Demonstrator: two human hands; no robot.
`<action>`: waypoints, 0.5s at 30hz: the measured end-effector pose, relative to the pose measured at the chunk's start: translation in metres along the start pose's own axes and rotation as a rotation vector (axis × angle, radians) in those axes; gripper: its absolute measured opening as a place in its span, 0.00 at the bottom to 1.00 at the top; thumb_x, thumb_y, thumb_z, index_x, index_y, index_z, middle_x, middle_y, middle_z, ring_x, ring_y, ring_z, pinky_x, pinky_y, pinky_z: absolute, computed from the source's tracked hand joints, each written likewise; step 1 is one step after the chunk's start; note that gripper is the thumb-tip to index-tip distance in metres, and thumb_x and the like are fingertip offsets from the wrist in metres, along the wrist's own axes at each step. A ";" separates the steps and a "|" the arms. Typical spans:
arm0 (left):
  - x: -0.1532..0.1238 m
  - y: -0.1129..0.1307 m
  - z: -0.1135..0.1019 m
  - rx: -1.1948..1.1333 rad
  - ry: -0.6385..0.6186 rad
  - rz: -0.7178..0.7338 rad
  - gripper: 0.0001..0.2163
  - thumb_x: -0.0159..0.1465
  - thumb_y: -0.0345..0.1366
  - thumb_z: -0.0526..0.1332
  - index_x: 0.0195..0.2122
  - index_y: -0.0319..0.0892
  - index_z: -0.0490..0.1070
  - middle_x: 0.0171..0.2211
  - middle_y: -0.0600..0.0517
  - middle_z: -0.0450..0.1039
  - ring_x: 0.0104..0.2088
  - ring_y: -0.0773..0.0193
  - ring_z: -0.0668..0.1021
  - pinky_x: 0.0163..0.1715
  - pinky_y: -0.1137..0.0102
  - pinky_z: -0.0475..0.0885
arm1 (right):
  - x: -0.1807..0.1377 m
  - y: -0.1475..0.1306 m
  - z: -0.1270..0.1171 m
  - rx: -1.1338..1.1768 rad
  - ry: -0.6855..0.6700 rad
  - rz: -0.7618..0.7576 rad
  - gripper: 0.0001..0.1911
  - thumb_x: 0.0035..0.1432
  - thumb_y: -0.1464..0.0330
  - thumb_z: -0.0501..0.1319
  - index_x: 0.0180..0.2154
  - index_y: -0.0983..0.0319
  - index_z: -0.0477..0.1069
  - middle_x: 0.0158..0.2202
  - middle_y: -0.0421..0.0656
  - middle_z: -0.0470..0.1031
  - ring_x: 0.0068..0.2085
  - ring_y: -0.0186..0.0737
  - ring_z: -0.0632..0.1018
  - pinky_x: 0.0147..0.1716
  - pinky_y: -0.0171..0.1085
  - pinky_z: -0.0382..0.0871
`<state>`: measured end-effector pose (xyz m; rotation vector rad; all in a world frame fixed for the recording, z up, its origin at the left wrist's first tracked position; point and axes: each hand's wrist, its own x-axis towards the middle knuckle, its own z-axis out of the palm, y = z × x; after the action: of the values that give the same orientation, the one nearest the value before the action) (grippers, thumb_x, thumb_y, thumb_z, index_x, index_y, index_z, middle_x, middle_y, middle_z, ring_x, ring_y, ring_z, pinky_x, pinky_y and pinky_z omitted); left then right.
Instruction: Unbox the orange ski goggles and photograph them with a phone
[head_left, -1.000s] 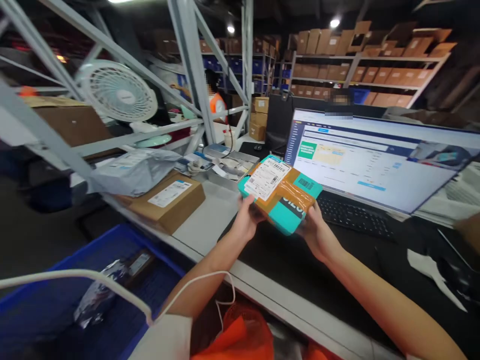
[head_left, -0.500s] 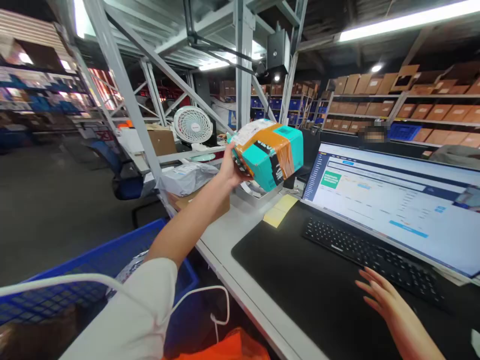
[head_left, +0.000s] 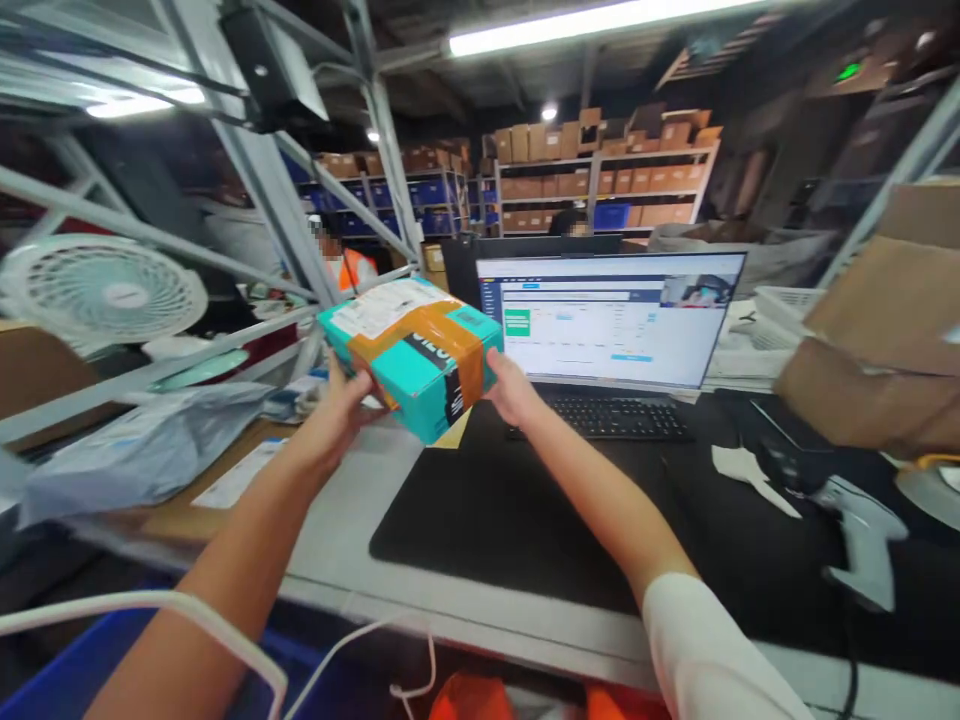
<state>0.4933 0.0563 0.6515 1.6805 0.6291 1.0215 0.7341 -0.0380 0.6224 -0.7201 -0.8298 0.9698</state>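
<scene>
I hold a teal box (head_left: 416, 355) wrapped with brown tape and bearing a white shipping label on top, raised above the desk in front of the monitor (head_left: 606, 318). My left hand (head_left: 341, 408) grips its near left side. My right hand (head_left: 511, 388) grips its right side. The box tilts, its label facing up and away. Beneath it lie a black desk mat (head_left: 510, 510) and a yellow sticky note, mostly hidden.
A keyboard (head_left: 615, 418) sits before the monitor. A grey mailer bag (head_left: 135, 455) and a flat brown parcel (head_left: 217, 490) lie at left beside a white fan (head_left: 101, 295). A barcode scanner (head_left: 855, 520) rests at right near brown boxes (head_left: 877, 350). A person in orange stands behind.
My right hand rose from the desk mat and took the box's right side. The box came down from beside the fan to in front of the monitor, held again in both hands.
</scene>
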 end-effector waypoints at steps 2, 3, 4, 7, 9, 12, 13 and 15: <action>-0.002 -0.012 -0.014 0.413 -0.045 0.185 0.67 0.48 0.55 0.79 0.79 0.56 0.33 0.81 0.43 0.39 0.78 0.32 0.52 0.73 0.34 0.51 | -0.001 0.009 -0.001 0.076 0.061 -0.018 0.38 0.45 0.36 0.73 0.48 0.54 0.77 0.53 0.44 0.85 0.61 0.58 0.80 0.56 0.60 0.80; -0.002 -0.017 -0.020 0.587 -0.030 0.275 0.70 0.46 0.53 0.80 0.79 0.55 0.31 0.81 0.43 0.33 0.79 0.30 0.45 0.74 0.33 0.45 | -0.001 0.012 0.000 0.111 0.088 -0.011 0.37 0.48 0.35 0.71 0.48 0.54 0.77 0.53 0.43 0.85 0.61 0.57 0.80 0.56 0.60 0.80; -0.002 -0.021 -0.025 0.713 0.008 0.381 0.69 0.47 0.52 0.79 0.79 0.56 0.30 0.81 0.45 0.30 0.79 0.30 0.41 0.75 0.33 0.41 | 0.000 0.014 0.001 0.138 0.107 0.006 0.35 0.50 0.35 0.70 0.49 0.53 0.77 0.52 0.43 0.85 0.61 0.57 0.80 0.56 0.59 0.80; -0.001 -0.024 -0.032 0.931 0.156 0.683 0.65 0.51 0.51 0.77 0.79 0.57 0.32 0.81 0.47 0.21 0.79 0.29 0.35 0.75 0.32 0.38 | 0.000 0.018 0.005 0.167 0.112 0.070 0.31 0.56 0.38 0.67 0.48 0.53 0.77 0.51 0.43 0.86 0.61 0.56 0.80 0.57 0.59 0.79; -0.002 -0.018 -0.032 1.008 0.222 0.783 0.62 0.49 0.51 0.79 0.78 0.54 0.42 0.81 0.43 0.20 0.78 0.25 0.32 0.73 0.29 0.35 | -0.002 0.019 0.008 0.155 0.083 0.088 0.29 0.58 0.39 0.67 0.47 0.53 0.78 0.50 0.43 0.86 0.61 0.56 0.81 0.57 0.59 0.79; -0.007 -0.004 -0.031 1.004 0.162 0.774 0.50 0.41 0.51 0.82 0.66 0.49 0.68 0.80 0.38 0.41 0.77 0.18 0.37 0.71 0.28 0.28 | -0.007 0.021 0.010 0.132 0.048 0.088 0.28 0.60 0.39 0.66 0.49 0.53 0.79 0.51 0.43 0.86 0.62 0.54 0.80 0.60 0.58 0.77; -0.009 0.001 -0.029 0.971 0.109 0.766 0.45 0.39 0.51 0.82 0.60 0.50 0.74 0.77 0.38 0.50 0.77 0.18 0.42 0.71 0.28 0.27 | -0.008 0.021 0.010 0.125 0.037 0.083 0.28 0.60 0.40 0.65 0.50 0.53 0.79 0.52 0.42 0.86 0.63 0.54 0.79 0.62 0.57 0.75; -0.012 0.010 -0.026 0.904 0.011 0.763 0.37 0.37 0.51 0.83 0.50 0.52 0.78 0.70 0.41 0.63 0.76 0.22 0.52 0.71 0.30 0.28 | -0.009 0.019 0.011 0.117 0.007 0.068 0.29 0.61 0.40 0.65 0.52 0.52 0.79 0.55 0.42 0.85 0.65 0.52 0.78 0.66 0.55 0.72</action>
<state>0.4640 0.0558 0.6599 2.8449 0.4781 1.3716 0.7138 -0.0369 0.6096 -0.6539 -0.7401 1.0679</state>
